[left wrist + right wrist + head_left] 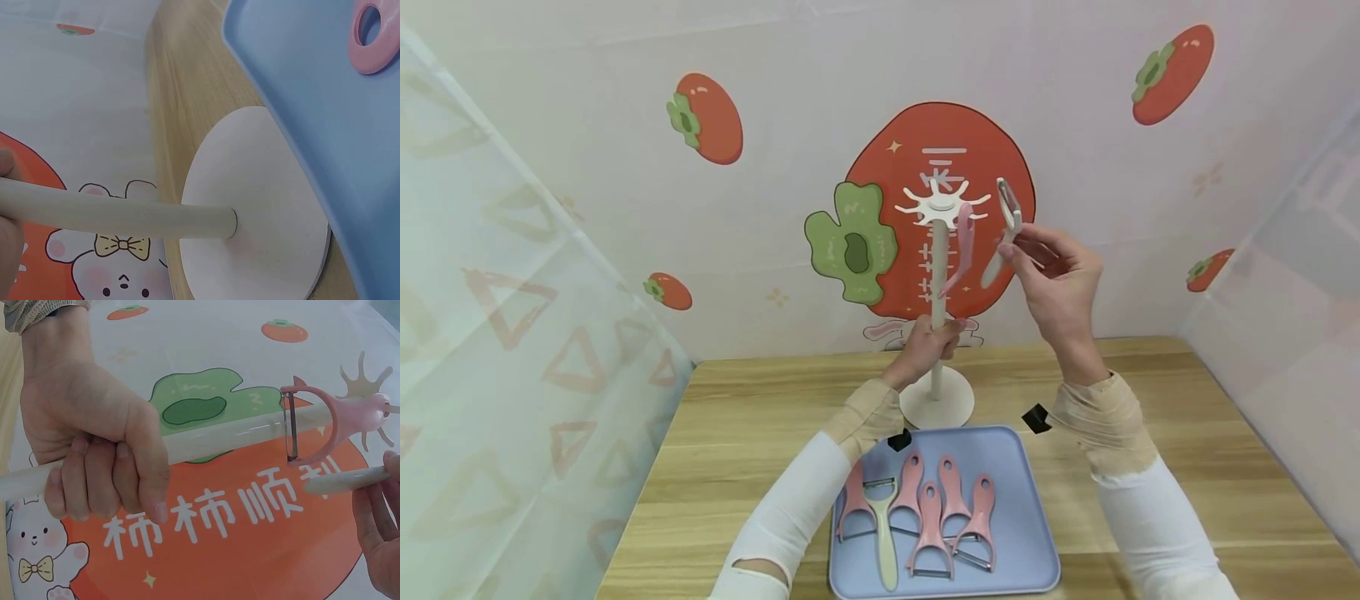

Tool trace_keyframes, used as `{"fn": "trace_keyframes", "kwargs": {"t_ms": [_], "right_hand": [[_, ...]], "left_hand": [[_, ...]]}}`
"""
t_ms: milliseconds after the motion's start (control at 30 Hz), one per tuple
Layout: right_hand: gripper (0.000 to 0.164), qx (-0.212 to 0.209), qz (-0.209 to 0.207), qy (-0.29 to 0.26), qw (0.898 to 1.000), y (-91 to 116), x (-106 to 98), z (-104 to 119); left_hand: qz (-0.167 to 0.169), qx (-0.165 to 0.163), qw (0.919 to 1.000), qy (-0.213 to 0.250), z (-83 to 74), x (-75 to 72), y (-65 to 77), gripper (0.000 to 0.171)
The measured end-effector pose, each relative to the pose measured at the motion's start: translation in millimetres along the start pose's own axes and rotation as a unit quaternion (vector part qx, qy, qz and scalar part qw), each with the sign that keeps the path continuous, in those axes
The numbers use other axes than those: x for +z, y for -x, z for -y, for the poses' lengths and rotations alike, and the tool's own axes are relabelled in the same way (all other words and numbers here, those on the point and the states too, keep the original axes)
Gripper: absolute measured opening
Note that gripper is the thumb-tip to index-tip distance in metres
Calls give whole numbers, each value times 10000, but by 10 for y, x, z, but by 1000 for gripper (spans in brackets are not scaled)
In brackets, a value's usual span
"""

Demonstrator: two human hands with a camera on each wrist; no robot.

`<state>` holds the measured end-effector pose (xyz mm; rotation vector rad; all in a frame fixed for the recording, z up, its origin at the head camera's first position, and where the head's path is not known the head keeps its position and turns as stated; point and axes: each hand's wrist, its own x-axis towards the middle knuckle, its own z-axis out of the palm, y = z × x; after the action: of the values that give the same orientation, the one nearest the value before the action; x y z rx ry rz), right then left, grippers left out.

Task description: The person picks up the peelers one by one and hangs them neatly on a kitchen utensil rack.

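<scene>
My left hand (925, 350) grips the pole of a white stand (939, 267) whose top spreads into several hooked arms. One pink peeler (966, 242) hangs from an arm on the stand's right side. Right of it, my right hand (1063, 279) pinches an off-white peeler (992, 270) near its head, blade end up and handle pointing down. That peeler is apart from the arms. In the right wrist view, the fingers of the left hand (94, 437) wrap round the pole; only the handle of the off-white peeler (344, 481) shows.
A blue tray (1030, 508) lies in front of the stand's round base (955, 408) on the wooden table (730, 433). In it are several pink peelers (930, 512) and one cream peeler (887, 542). Behind stands a patterned cloth wall (790, 108).
</scene>
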<state>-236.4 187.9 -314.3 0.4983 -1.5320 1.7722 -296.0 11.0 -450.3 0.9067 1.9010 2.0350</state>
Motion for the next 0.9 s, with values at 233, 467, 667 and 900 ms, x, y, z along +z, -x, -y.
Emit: {"fn": "trace_keyframes", "kwargs": {"t_ms": [233, 467, 667, 900], "right_hand": [[29, -192, 8, 53, 9998, -6, 44, -77], [28, -146, 34, -88, 9998, -2, 97, -106], [27, -132, 120, -76, 9998, -5, 122, -140], [28, -72, 181, 52, 9998, 4, 138, -158]], "left_hand": [[0, -81, 9999, 91, 9, 3, -3, 52], [36, -95, 9999, 88, 5, 6, 0, 50], [29, -93, 9999, 64, -1, -1, 0, 49], [39, -113, 9999, 120, -3, -1, -7, 49]]}}
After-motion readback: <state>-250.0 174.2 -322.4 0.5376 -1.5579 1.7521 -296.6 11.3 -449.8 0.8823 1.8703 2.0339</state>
